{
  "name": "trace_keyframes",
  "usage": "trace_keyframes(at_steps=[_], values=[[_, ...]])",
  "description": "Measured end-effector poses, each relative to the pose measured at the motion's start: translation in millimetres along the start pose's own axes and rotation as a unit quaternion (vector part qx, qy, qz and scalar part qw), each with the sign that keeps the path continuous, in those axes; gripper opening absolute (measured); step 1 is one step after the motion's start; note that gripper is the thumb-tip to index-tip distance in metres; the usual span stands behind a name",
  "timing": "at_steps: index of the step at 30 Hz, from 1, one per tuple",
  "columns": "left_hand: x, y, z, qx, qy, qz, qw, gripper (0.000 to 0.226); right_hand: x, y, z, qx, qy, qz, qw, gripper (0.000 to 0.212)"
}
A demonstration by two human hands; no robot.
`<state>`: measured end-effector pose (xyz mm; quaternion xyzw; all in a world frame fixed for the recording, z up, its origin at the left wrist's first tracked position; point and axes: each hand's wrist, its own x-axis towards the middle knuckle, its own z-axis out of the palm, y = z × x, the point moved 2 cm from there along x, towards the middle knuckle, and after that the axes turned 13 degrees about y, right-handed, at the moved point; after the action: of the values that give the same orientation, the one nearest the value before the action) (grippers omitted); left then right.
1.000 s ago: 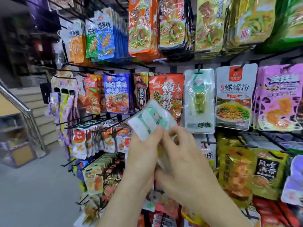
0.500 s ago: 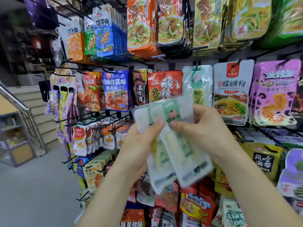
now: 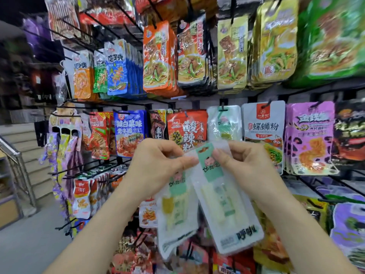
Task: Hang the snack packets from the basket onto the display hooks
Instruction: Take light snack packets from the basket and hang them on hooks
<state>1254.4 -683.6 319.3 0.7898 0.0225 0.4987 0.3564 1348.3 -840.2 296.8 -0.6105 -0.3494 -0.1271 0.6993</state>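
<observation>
I hold two clear white-and-green snack packets in front of the display wall. My left hand [image 3: 156, 165] pinches the top of the left packet [image 3: 177, 210], which hangs partly behind the other. My right hand [image 3: 248, 167] pinches the top of the front packet [image 3: 227, 206], thumb on its green label. Straight above them a matching clear-and-green packet [image 3: 224, 123] hangs on a black hook [image 3: 222, 107]. The basket is out of view.
The wall is packed with hanging packets: a red one [image 3: 187, 127] left of the matching hook, a white one [image 3: 263, 131] right of it, purple ones [image 3: 312, 137] further right. Bare black hooks [image 3: 88, 167] jut out at lower left. Stairs with a metal rail [image 3: 13, 155] lie far left.
Both hands rose with the packets from low and near my body up to just below the matching hook. The packets fanned apart, and the view tilted upward and closer to the wall.
</observation>
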Motion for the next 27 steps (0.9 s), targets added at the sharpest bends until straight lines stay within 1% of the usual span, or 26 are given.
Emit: trace_keyframes(at_steps=[2,5,7,9,11,14,16,17,19,21,24,27], values=[[10.0,0.6,-0.2,0.014,-0.015,0.013,1.0,0.029,15.0,-6.2,-11.6,-0.001,0.043,-0.034,0.999,0.016],[26.3,-1.2,-4.6,0.01,-0.039,0.027,0.999,0.028,46.0,-8.1,-30.4,-0.012,0.138,-0.069,0.988,0.019],[32.1,1.0,-1.6,0.015,-0.068,0.052,0.996,0.024,63.8,-8.8,-31.0,-0.02,0.159,-0.071,0.985,0.02],[36.1,7.9,5.6,0.038,-0.078,0.103,0.991,0.017,77.4,-8.3,-24.3,-0.038,0.16,-0.08,0.983,0.014],[42.3,16.0,13.2,0.053,-0.068,0.134,0.987,0.017,86.5,-10.2,-17.5,-0.067,0.163,-0.108,0.978,0.017],[57.2,22.7,25.3,0.072,-0.069,0.145,0.984,0.036,94.1,-11.5,-13.1,-0.107,0.186,-0.127,0.968,0.024],[66.2,25.0,36.0,0.123,-0.106,0.155,0.974,0.049,98.2,-7.8,-12.4,-0.106,0.191,-0.122,0.968,0.015],[70.4,24.3,41.7,0.151,-0.128,0.154,0.968,0.054,99.6,-6.2,-12.4,-0.105,0.194,-0.121,0.968,0.012],[77.1,23.0,51.3,0.187,-0.154,0.151,0.958,0.064,101.5,-2.4,-13.8,-0.101,0.198,-0.129,0.966,0.018],[81.2,20.0,57.7,0.199,-0.161,0.147,0.955,0.071,100.6,0.5,-15.3,-0.11,0.198,-0.141,0.964,0.026],[82.0,13.0,64.4,0.198,-0.173,0.134,0.955,0.071,98.9,6.6,-15.3,-0.112,0.183,-0.136,0.967,0.03],[82.2,8.2,70.4,0.187,-0.187,0.113,0.958,0.075,101.1,9.7,-13.2,-0.145,0.177,-0.142,0.963,0.024]])
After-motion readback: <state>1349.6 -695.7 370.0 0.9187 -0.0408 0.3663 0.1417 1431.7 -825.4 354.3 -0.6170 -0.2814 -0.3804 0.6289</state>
